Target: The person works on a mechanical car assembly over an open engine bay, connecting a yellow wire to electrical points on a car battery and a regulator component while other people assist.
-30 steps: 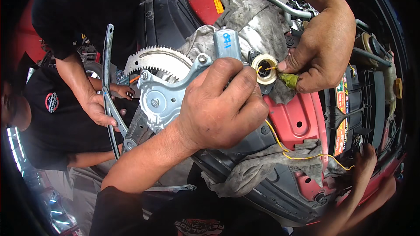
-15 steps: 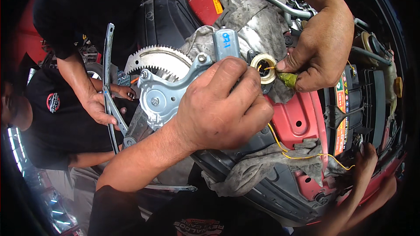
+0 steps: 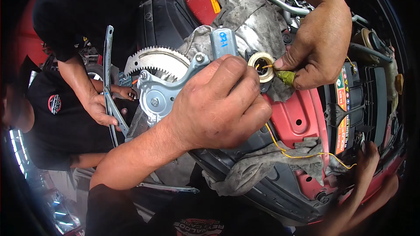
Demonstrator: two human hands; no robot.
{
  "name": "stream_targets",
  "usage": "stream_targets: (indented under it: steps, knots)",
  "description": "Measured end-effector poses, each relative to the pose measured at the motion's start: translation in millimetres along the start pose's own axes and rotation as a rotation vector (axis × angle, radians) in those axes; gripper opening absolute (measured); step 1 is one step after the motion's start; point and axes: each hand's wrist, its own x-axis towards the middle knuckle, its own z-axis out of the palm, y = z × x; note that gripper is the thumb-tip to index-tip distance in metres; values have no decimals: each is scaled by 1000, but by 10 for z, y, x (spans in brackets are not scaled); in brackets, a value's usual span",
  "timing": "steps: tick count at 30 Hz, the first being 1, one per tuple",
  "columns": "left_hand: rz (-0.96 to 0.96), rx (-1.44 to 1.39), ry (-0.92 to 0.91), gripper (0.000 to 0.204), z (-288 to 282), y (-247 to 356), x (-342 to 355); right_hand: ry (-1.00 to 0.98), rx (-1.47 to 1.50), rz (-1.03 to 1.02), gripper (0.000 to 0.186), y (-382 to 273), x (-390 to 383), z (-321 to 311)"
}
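My left hand (image 3: 218,102) is closed around the motor of a window regulator (image 3: 155,98), which has a toothed gear sector (image 3: 159,60) and a grey motor can (image 3: 224,43). My fingertips are hidden behind it. My right hand (image 3: 369,154) is closed low at the right, beside the battery, with a small metallic piece at its fingertips too small to name. Another person's hand (image 3: 319,46) pinches a yellow wire end at the motor's cream round socket (image 3: 262,67), with yellow-green material under the fingers. That person's other hand (image 3: 98,107) grips the regulator's long metal arm (image 3: 108,61).
Grey rags (image 3: 253,17) lie over the red car front (image 3: 297,109) and black trim. A yellow wire (image 3: 297,154) runs from below my left hand toward the battery (image 3: 361,105). Metal pipes (image 3: 288,6) cross the engine bay. A second person in black (image 3: 70,118) is at the left.
My left hand and the regulator have shifted very slightly left. The other person's hand stays at the socket with the wire. My right hand remains by the battery.
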Motion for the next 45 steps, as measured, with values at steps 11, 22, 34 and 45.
stream_targets:
  steps: [11,22,34,45]
  knots:
    - [-31,-10,31,19,-21,-3,-59,-4,-17,-45,18,203,22,81]
    - [-18,-10,51,20,-414,109,-86,17,-1,-31,18,31,8,25]
    - [45,-17,84,22,-186,-10,-61,-3,-16,5,21,-62,41,11]
    - [44,-33,-7,21,-98,-21,25,22,31,10,14,-49,6,53]
